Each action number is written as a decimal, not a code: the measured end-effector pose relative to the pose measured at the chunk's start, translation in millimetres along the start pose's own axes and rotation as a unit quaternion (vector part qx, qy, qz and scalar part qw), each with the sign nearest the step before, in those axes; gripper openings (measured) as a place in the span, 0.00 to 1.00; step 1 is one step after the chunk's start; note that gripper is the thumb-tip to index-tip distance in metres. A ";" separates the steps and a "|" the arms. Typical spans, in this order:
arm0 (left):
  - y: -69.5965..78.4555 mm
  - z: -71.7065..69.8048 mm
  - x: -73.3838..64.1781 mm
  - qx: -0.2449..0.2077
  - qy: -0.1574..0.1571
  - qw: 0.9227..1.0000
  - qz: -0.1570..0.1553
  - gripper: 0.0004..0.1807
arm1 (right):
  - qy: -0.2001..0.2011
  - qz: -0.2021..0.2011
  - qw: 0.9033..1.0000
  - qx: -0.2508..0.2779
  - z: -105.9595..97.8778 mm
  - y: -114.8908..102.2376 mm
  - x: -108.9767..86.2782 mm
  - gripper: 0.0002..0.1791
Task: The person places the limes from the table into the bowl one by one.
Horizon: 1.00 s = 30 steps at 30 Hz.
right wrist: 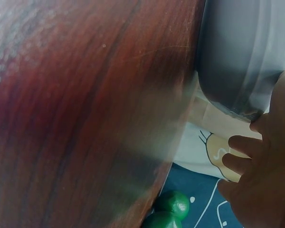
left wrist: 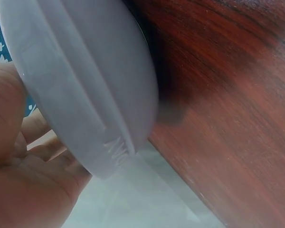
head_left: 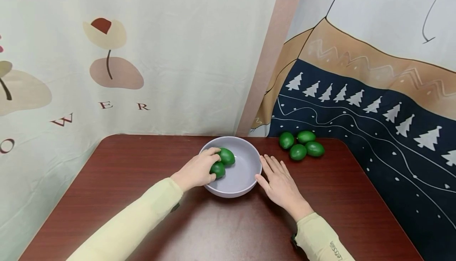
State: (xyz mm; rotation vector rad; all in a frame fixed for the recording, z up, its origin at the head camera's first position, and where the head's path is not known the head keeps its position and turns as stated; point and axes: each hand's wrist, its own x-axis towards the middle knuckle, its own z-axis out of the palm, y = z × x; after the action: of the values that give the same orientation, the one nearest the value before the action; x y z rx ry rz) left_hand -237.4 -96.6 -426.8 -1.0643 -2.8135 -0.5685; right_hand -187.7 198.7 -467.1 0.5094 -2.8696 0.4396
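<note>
A pale lavender bowl (head_left: 242, 178) stands on the table with two green limes inside, at its left. My left hand (head_left: 199, 168) reaches over the left rim, fingers and thumb curled about the nearer lime (head_left: 218, 170). The farther lime (head_left: 226, 156) lies right by its fingertips. In the left wrist view the bowl's outer wall (left wrist: 99, 85) hides part of the left hand (left wrist: 33, 180). On the other side, my right hand (head_left: 281, 186) has its fingers extended, with thumb and fingertips at the bowl's right rim.
Several more limes (head_left: 298, 152) lie grouped at the table's back right, beyond the right hand. The dark red wooden table (head_left: 142, 166) ends at a printed curtain (head_left: 185, 55) behind. A navy cloth with tree prints (head_left: 356, 126) hangs along the right.
</note>
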 end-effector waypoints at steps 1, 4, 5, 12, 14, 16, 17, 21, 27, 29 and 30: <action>-0.3 -0.1 -0.6 0.000 0.003 1.000 0.001 0.18 | 0.000 0.000 1.000 0.000 0.1 -0.1 0.0 0.37; -1.0 -0.8 -2.6 -0.003 0.009 1.000 0.003 0.17 | -0.001 0.000 1.000 0.000 -0.1 -0.3 0.1 0.37; -1.5 -0.9 -3.2 -0.003 0.011 1.000 0.003 0.17 | -0.001 0.000 1.000 0.000 -0.1 -0.3 0.1 0.37; -2.7 -2.8 -7.4 -0.003 0.023 1.000 0.002 0.15 | -0.004 0.002 1.000 0.001 -0.6 -0.3 0.2 0.37; -2.3 -3.9 -8.6 -0.005 0.026 1.000 0.001 0.14 | -0.004 0.003 1.000 0.002 -0.4 -0.1 0.3 0.37; -1.7 -5.2 -10.2 -0.007 0.033 0.999 0.003 0.13 | -0.006 0.003 1.000 0.004 -0.5 0.0 0.2 0.37; -1.6 -5.8 -10.9 -0.011 0.036 0.999 0.004 0.13 | -0.006 0.004 1.000 0.004 -0.4 0.0 0.3 0.37; -1.7 -7.6 -14.5 -0.011 0.057 0.998 0.012 0.11 | -0.006 0.004 1.000 0.005 -0.3 0.2 0.3 0.37; -3.2 -8.4 -21.0 -0.023 0.080 0.996 0.009 0.14 | -0.006 0.005 1.000 0.005 -0.2 0.2 0.3 0.37; -4.3 -8.0 -23.2 -0.024 0.091 0.996 0.010 0.16 | -0.006 0.005 1.000 0.004 0.0 0.2 0.2 0.37; -5.0 -7.6 -24.1 -0.023 0.097 0.995 0.011 0.17 | -0.006 0.005 1.000 0.004 0.1 0.2 0.1 0.37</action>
State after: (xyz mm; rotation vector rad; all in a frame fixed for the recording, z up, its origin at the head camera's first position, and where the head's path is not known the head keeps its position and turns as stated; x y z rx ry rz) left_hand -222.9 -117.9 -426.3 -0.9893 -2.6305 -0.6958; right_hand -187.8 198.8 -467.2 0.5018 -2.8844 0.4510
